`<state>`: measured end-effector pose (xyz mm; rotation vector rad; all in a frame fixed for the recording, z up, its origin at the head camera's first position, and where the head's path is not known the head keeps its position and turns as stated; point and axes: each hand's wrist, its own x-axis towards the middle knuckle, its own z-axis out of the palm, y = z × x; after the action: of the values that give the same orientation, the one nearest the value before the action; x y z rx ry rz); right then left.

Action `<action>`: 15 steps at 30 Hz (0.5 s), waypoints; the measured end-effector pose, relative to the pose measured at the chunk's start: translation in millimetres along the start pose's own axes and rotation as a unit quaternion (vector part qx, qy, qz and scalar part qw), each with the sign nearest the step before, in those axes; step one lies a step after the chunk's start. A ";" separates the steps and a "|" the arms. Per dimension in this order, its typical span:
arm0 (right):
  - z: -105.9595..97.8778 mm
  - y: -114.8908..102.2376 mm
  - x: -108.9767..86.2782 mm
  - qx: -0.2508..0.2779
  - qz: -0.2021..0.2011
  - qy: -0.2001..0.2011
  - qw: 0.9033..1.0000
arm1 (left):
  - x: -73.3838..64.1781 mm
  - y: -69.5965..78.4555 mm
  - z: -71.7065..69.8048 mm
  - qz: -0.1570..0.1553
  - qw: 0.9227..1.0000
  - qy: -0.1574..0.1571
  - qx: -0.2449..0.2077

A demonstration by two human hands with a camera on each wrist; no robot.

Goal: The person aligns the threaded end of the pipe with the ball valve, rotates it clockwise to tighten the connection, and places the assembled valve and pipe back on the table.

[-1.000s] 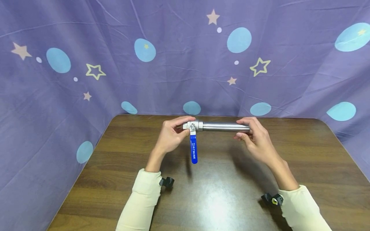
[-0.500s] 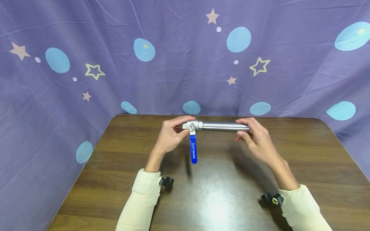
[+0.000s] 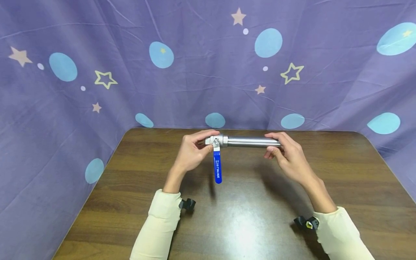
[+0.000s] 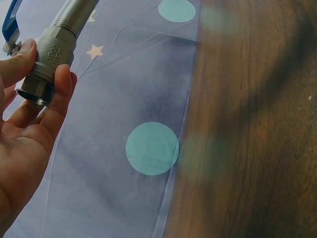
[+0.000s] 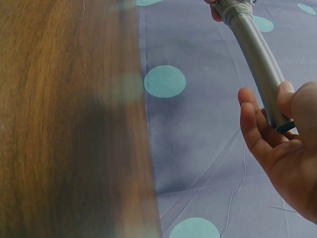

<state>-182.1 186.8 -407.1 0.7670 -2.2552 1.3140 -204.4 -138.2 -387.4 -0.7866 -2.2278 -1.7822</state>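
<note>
A metal ball valve [image 3: 221,140] with a blue lever handle [image 3: 217,168] is joined to a straight steel pipe [image 3: 247,141]. Both are held level above the table, the lever pointing toward the person. My left hand [image 3: 191,151] grips the valve body at its left end, thumb in front and fingers behind; the left wrist view shows the open threaded end of the ball valve [image 4: 47,64] between thumb and fingers. At the other end, my right hand [image 3: 290,157] holds the pipe between thumb and fingers. In the right wrist view the thumb lies along the pipe [image 5: 260,64] near its end.
Below the hands spreads a brown wooden table [image 3: 130,202] with rounded far corners. A purple curtain [image 3: 208,65] with stars and blue spots hangs behind its far edge and along the left side. Black wrist mounts [image 3: 187,204] sit at both cream sleeves [image 3: 156,227].
The hands, valve and pipe hold almost the same pose. Only the head view has shifted very slightly, with the curtain pattern a little higher.
</note>
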 end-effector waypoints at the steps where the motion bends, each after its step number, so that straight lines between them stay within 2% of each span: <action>1: 0.0 -0.1 0.2 -0.006 0.000 0.001 1.000 | 0.0 0.2 -0.2 0.000 1.000 0.000 0.000; 6: 0.3 -0.5 0.5 -0.020 0.001 0.004 1.000 | -0.1 0.1 -1.1 0.002 1.000 -0.001 -0.003; 15: 2.7 -1.9 -0.5 0.023 -0.008 0.011 1.000 | 0.3 0.9 -3.1 -0.001 1.000 0.001 -0.010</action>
<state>-180.8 183.8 -407.5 0.7809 -2.2041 1.3635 -204.8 -140.9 -385.7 -0.7863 -2.2145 -1.8069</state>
